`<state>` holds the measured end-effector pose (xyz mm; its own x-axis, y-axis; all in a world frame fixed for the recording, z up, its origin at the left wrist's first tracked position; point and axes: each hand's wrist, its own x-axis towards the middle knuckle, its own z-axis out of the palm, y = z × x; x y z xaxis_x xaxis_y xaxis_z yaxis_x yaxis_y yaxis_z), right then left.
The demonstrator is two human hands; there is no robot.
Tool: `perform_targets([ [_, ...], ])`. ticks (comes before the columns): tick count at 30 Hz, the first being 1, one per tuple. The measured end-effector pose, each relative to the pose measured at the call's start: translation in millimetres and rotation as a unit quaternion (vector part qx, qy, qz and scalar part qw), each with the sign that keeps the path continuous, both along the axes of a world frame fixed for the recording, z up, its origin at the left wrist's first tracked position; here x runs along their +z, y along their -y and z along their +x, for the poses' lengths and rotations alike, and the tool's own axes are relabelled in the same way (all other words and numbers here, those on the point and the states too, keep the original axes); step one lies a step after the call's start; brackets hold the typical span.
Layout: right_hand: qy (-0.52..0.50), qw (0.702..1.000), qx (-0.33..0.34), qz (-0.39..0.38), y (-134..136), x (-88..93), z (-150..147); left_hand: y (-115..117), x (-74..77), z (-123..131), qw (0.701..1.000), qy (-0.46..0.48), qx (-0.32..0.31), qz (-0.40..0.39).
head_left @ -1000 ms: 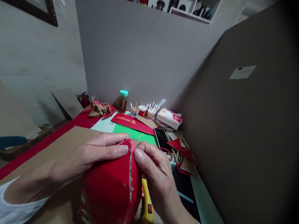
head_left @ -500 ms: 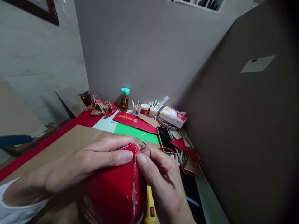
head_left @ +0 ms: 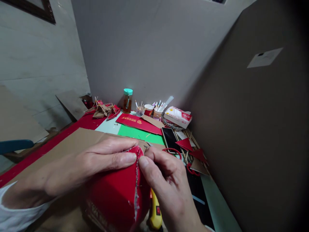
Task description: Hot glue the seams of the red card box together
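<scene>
A red cardboard piece (head_left: 116,190) with a rough glued seam down its right side stands toward me, its narrow top between my hands. My left hand (head_left: 106,158) grips its upper left side, thumb flat on the red face and fingers behind the top edge. On the other side of the seam, my right hand (head_left: 166,180) pinches the edge near the tip between thumb and bent forefinger. Below, partly hidden by the cardboard and my right hand, a yellow glue gun (head_left: 155,212) with a red switch shows.
Scissors with red handles (head_left: 172,150) and a phone (head_left: 170,139) lie to the right, near sticks and red scraps (head_left: 184,144). Behind stand a bottle (head_left: 127,101), cups of pens (head_left: 158,112) and a tissue pack (head_left: 178,116). Brown cardboard (head_left: 79,141) covers the left side.
The view has shifted slightly. Both hands keep their hold at the top of the red cardboard, and more of the yellow glue gun shows beneath.
</scene>
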<state>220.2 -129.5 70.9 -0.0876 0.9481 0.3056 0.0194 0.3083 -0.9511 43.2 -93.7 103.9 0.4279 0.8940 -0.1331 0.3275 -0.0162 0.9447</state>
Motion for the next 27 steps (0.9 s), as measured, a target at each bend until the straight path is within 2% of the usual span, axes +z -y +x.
perform_targets([
  [6,0.017,1.000,-0.012,0.009,1,2.7,3,-4,-2.6,-2,1.000,0.002,-0.025,-0.007],
  [12,-0.009,1.000,0.018,0.000,2,2.1,2,-10,-9.3,-3,0.997,0.020,-0.072,-0.038],
  [15,-0.011,1.000,0.017,0.005,1,1.8,3,-15,-14.9,-6,0.994,0.028,-0.101,-0.020],
  [19,0.002,1.000,0.010,0.012,0,1.3,4,-18,-20.8,-10,0.995,0.016,-0.093,0.009],
  [27,0.007,1.000,0.009,0.012,0,2.6,5,-15,-13.1,-4,0.992,0.031,-0.122,0.009],
])
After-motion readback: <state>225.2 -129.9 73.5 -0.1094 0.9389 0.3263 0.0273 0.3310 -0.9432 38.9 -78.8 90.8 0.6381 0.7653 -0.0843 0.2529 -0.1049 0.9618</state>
